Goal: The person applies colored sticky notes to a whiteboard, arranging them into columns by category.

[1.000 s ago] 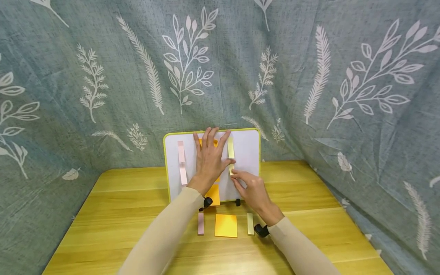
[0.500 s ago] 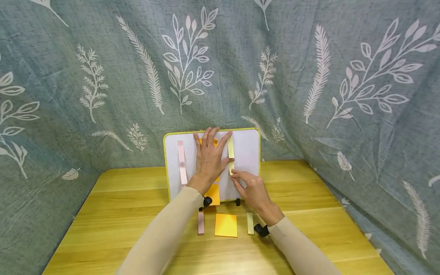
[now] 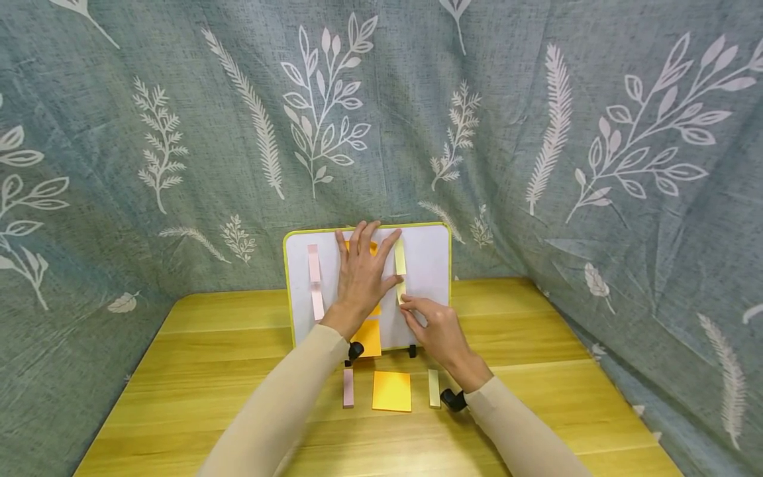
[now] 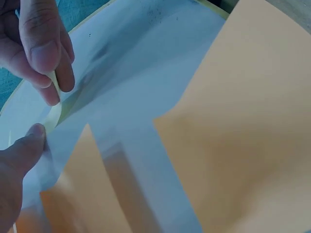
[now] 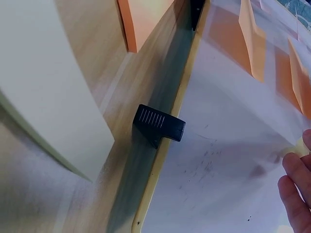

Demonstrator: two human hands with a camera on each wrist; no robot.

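A yellow-rimmed whiteboard (image 3: pixel 426 265) stands propped at the back of the table. My left hand (image 3: pixel 360 285) lies over it with fingers spread toward the top edge, covering part of a column of orange sticky notes (image 3: pixel 371 338). Its thumb (image 4: pixel 26 148) touches the upper part of a narrow yellow sticky note (image 4: pixel 54 114). Lower down on that same strip, my right hand (image 3: pixel 440 331) pinches the free end between thumb and fingers, and the strip curves off the board. Another yellow strip (image 3: pixel 400 257) is stuck directly above.
Two pink strips (image 3: pixel 318 302) hang on the board's left side. On the table in front lie a pink pad (image 3: pixel 348 389), an orange pad (image 3: pixel 391 391) and a yellow pad (image 3: pixel 434 389). Black feet (image 5: pixel 158 124) hold the board's lower edge. A patterned curtain (image 3: pixel 381 132) hangs behind.
My left hand has shifted slightly to the left, its thumb drawn back a little across the yellow strip. The right hand keeps its pinch in the same spot.
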